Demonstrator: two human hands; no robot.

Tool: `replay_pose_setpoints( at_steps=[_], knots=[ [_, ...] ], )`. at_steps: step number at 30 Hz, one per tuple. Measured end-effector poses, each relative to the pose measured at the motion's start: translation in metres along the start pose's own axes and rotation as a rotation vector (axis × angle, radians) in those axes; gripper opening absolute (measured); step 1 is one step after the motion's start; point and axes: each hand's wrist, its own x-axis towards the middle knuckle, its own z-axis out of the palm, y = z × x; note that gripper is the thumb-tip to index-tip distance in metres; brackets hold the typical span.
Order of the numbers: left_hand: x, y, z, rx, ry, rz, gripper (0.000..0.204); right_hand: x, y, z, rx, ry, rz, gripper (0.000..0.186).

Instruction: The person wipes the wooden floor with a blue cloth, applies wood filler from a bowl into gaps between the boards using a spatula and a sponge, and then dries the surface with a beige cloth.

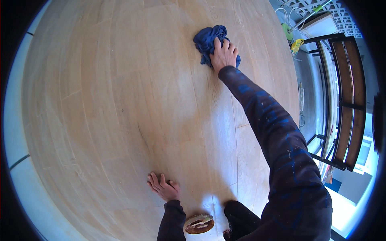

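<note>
My right hand [223, 54] presses spread fingers onto the crumpled blue cloth [207, 41] for grip; my left hand [164, 187], fingers splayed flat, braces me on the pale wooden counter [120, 100].

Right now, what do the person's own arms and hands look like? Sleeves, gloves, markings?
Both hands are bare: no gloves, and no rings or watch that I can make out. The right hand comes out of a long dark sleeve mottled with blue blotches and pale specks. The left hand has a plain dark sleeve cuff.

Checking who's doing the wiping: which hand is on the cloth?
The right hand, stretched far forward, presses the blue cloth. The left hand lies flat on bare wood.
</note>
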Motion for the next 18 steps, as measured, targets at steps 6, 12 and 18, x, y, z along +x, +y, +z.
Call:
replay_pose_setpoints(
  at_steps=[6, 12, 18],
  knots=[
    [-0.004, -0.003, -0.004, 0.006, -0.012, -0.028, 0.052, -0.021, 0.001, 0.016, 0.041, 0.093, -0.155, 0.070],
    [0.007, 0.003, -0.001, -0.010, -0.003, 0.003, 0.052, 0.105, 0.006, 0.033, 0.059, 0.138, -0.080, 0.073],
    [-0.001, -0.005, -0.001, 0.033, 0.037, -0.004, 0.053, -0.044, -0.011, -0.014, 0.324, -0.094, -0.340, 0.078]
  ],
)
